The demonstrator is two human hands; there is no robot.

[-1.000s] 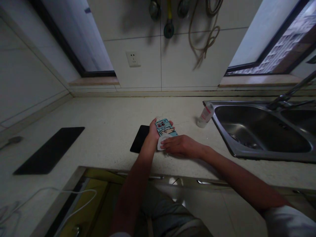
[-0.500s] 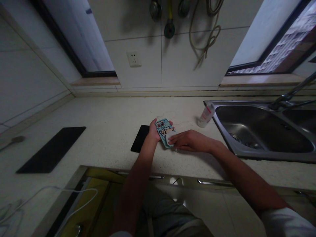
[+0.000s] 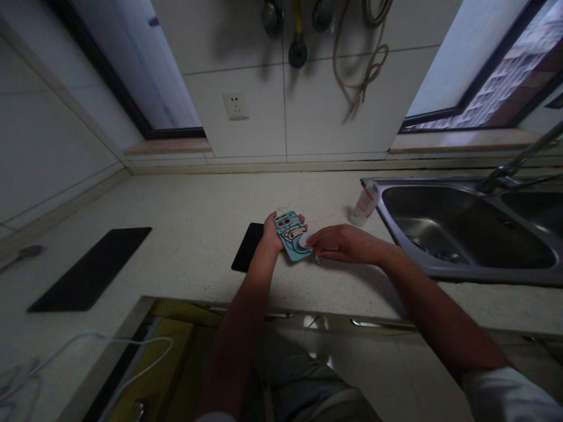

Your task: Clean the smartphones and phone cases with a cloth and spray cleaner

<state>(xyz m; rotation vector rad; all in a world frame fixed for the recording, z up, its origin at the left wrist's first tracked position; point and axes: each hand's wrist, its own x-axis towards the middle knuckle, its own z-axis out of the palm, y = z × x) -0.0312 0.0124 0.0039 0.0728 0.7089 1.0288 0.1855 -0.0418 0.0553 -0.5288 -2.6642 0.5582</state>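
My left hand [image 3: 271,233] is wrapped round a teal phone case [image 3: 295,252] with a cartoon animal on its back, holding it tilted above the counter. Whether a phone sits inside the case cannot be told. A small white pad [image 3: 304,239] lies against the right side of the case, pinched in the fingers of my right hand [image 3: 336,241]. Beside my left wrist a thin black rectangular slab [image 3: 246,249] rests flat on the counter, partly hidden. To the right stands a clear bottle [image 3: 365,203] with pink print.
A steel sink [image 3: 433,272] with a faucet [image 3: 501,176] takes up the right side of the counter [image 3: 189,234]. On the left are a long black mat [image 3: 92,269], a brush-like tool [image 3: 30,252] and a white cable [image 3: 149,339]. A socket [image 3: 236,106] is on the wall.
My right hand and the white pad have shifted slightly to the right and up across the case, showing more of the cartoon. My left hand keeps its hold.
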